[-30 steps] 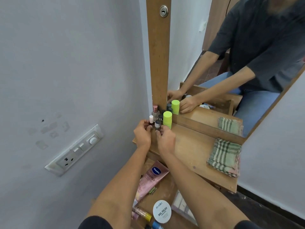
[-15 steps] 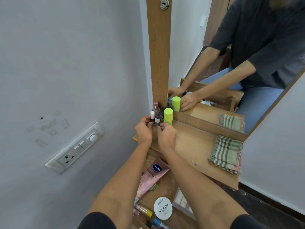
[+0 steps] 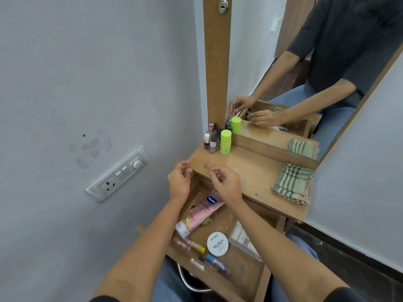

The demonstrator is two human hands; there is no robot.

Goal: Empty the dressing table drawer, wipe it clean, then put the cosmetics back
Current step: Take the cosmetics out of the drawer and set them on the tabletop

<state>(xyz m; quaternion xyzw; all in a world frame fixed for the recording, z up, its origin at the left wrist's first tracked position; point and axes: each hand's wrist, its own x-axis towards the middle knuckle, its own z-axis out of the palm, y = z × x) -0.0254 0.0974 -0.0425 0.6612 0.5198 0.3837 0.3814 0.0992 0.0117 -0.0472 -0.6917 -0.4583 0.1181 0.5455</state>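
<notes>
The wooden drawer stands pulled out below the table top. In it lie a pink Vaseline tube, a round white nail polish remover tub, a red-and-yellow stick, a blue-capped item and a clear pouch. Several small nail polish bottles and a lime green stick stand at the table's back left corner. My left hand and my right hand hover over the table's front edge, fingers loosely curled, holding nothing.
A folded green checked cloth lies on the right of the table top. A mirror with a wooden frame rises behind the table. The grey wall on the left carries a switch and socket plate.
Both hands have let go of the small bottles at the back left corner and drawn back toward the table's front edge. The bottles stay standing there.
</notes>
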